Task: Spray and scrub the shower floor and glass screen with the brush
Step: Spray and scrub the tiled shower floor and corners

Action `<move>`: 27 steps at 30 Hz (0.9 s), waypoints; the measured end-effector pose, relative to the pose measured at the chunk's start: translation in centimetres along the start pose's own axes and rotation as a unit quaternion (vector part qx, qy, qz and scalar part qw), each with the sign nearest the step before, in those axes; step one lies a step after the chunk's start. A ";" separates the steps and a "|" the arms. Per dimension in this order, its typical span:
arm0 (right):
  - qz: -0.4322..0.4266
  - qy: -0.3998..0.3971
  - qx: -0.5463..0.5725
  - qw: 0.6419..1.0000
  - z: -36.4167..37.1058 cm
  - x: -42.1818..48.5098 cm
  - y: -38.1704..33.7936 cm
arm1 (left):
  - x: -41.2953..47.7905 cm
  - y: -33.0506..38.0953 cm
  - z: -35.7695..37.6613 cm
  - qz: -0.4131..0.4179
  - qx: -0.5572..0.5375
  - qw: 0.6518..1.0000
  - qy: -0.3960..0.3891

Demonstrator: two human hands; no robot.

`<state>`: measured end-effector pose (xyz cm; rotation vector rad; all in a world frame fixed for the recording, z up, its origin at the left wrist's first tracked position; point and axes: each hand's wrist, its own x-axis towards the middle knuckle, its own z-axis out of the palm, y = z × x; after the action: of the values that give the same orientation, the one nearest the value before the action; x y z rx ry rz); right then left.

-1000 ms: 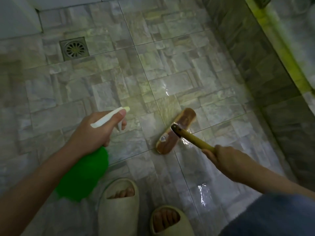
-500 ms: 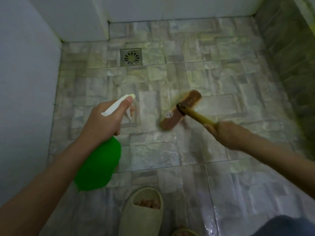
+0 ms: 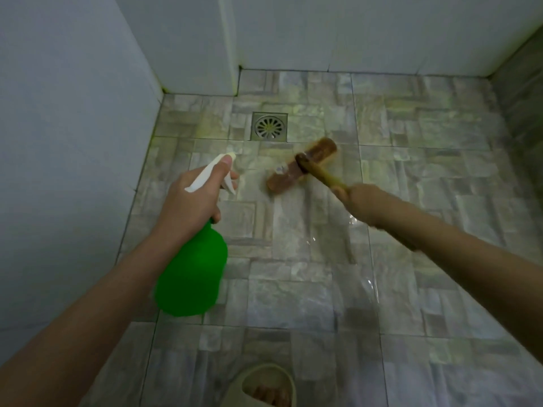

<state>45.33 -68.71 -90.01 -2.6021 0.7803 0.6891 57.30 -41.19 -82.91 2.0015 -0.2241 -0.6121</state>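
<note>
The wet tiled shower floor (image 3: 293,274) fills the view below pale walls (image 3: 58,113). The left hand (image 3: 192,201) grips a green spray bottle (image 3: 191,274). The right hand (image 3: 363,202) clasps the handle of the brush (image 3: 302,164), whose head lies on the tiles near the drain (image 3: 269,126).

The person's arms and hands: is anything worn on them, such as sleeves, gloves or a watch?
The left forearm and the right forearm are bare; no sleeve shows. The left hand and the right hand wear no gloves, and no ring or watch shows. The right arm is blurred, so small details are uncertain.
</note>
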 end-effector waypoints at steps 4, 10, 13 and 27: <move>0.016 0.027 0.093 0.995 -1.7 5.3 -4.4 | 1.2 -0.5 0.0 -0.009 -0.002 1.000 0.029; 0.031 -0.003 0.066 0.997 0.6 1.1 -2.9 | 2.9 -0.8 -0.9 -0.009 -0.021 0.998 0.052; 0.036 0.018 0.101 0.994 -2.7 5.4 -6.1 | 3.9 -0.8 -0.8 -0.027 -0.015 0.998 0.047; 0.097 0.100 0.234 0.962 -0.9 9.0 -7.8 | 10.7 0.2 3.1 -0.065 -0.019 0.995 0.079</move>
<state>56.83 -66.75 -92.70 -2.1982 1.1179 0.2446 64.89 -47.95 -87.39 2.0263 0.0143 -0.5335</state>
